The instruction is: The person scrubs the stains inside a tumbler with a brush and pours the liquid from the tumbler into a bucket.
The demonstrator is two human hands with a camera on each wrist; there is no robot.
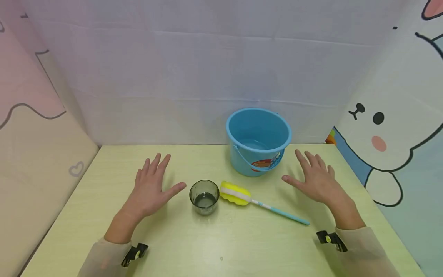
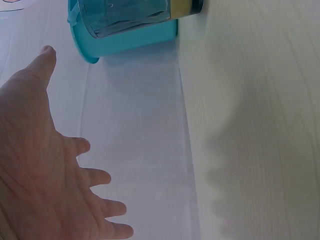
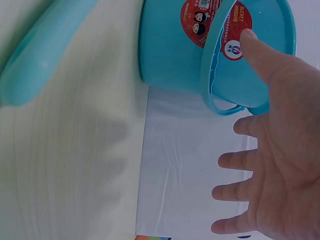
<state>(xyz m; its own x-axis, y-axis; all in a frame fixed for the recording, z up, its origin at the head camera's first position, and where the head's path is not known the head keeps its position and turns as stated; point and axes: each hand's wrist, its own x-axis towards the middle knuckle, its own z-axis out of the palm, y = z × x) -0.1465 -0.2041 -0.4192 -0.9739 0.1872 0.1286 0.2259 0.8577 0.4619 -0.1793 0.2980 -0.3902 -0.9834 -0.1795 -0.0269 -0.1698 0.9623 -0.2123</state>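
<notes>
My left hand point(image 1: 149, 192) hovers over the table with its fingers spread, holding nothing. Just right of it stands a dark tinted glass point(image 1: 204, 204), upright. Beside the glass lies a sponge brush with a yellow head point(image 1: 235, 193) and a light blue handle point(image 1: 290, 216) slanting toward the right. My right hand point(image 1: 318, 182) is held above the table beyond the handle, fingers apart and nothing in them. A blue bucket point(image 1: 238, 161) stands upright at the back, its handle hanging down the front. In the right wrist view, the thumb overlaps the bucket's red label point(image 3: 235, 37).
The pale wooden table point(image 1: 221, 238) meets a white cloth backdrop point(image 1: 166, 84) at its far edge. Printed cloths hang at both sides, the right one with a white cartoon animal point(image 1: 387, 107). Dark straps with clips sit at both cuffs.
</notes>
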